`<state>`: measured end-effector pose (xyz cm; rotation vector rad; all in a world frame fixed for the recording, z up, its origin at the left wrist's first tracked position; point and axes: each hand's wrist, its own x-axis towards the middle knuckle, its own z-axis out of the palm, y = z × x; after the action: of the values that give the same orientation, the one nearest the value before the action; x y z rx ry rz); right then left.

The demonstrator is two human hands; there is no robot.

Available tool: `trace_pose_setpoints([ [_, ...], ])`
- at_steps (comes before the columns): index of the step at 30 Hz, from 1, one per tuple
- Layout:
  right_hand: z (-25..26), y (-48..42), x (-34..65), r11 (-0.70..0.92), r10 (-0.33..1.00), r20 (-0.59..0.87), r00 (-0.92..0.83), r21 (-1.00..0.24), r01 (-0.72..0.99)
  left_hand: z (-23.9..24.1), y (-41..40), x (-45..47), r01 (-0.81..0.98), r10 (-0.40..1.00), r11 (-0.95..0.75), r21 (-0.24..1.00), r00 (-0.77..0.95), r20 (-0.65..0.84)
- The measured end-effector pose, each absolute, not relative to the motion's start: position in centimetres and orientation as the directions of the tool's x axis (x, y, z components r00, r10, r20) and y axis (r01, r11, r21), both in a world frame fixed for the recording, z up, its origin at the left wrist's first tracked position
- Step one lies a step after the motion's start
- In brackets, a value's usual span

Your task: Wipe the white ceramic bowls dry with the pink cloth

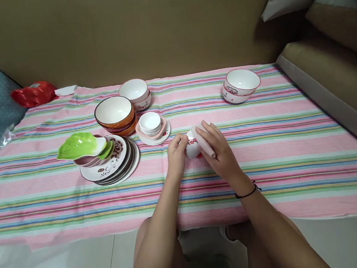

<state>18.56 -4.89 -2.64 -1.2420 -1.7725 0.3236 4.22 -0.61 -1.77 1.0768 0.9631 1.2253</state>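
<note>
Over the striped cloth, my left hand point(177, 151) grips the rim of a small white bowl point(192, 149) with a red floral print, tilted on its side. My right hand point(217, 147) presses a folded pale pink cloth point(204, 142) against the bowl's right side, fingers closed over it. Part of the bowl is hidden behind the cloth and fingers. Just beyond my left hand stands a stack of small white dishes point(150, 123) in a pink dish on white plates point(166, 139).
At left are stacked plates point(105, 171) topped by a green leaf-shaped dish point(78, 146). Behind them stand orange bowls point(117, 123) and white bowls point(134, 89). More red-rimmed bowls point(240, 84) sit back right. A red plastic bag point(35, 93) lies far left; a sofa cushion point(335, 68) borders the right.
</note>
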Motion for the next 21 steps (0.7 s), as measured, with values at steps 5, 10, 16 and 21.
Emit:
trace_pose_setpoints([
  [5, -3.4, -4.7, 18.0, 0.260, 0.894, 0.351, 0.278, -0.913, 0.314, -1.6, -0.9, 4.5, -0.200, 0.990, 0.006, 0.980, 0.140, 0.023],
  [10, -3.0, -5.0, 17.4, 0.389, 0.830, 0.539, 0.143, -0.743, 0.544, -1.6, -0.9, 4.6, -0.200, 0.994, 0.013, 0.980, 0.106, 0.008],
  [16, -2.7, -4.4, 17.4, 0.416, 0.822, 0.561, 0.097, -0.708, 0.570, -2.1, -0.5, 4.4, -0.178, 0.996, -0.003, 0.984, 0.083, 0.018],
  [21, -3.5, -4.2, 17.1, 0.331, 0.828, 0.483, 0.285, -0.831, 0.446, -2.2, -0.4, 4.4, -0.181, 0.997, -0.003, 0.983, 0.075, 0.017],
])
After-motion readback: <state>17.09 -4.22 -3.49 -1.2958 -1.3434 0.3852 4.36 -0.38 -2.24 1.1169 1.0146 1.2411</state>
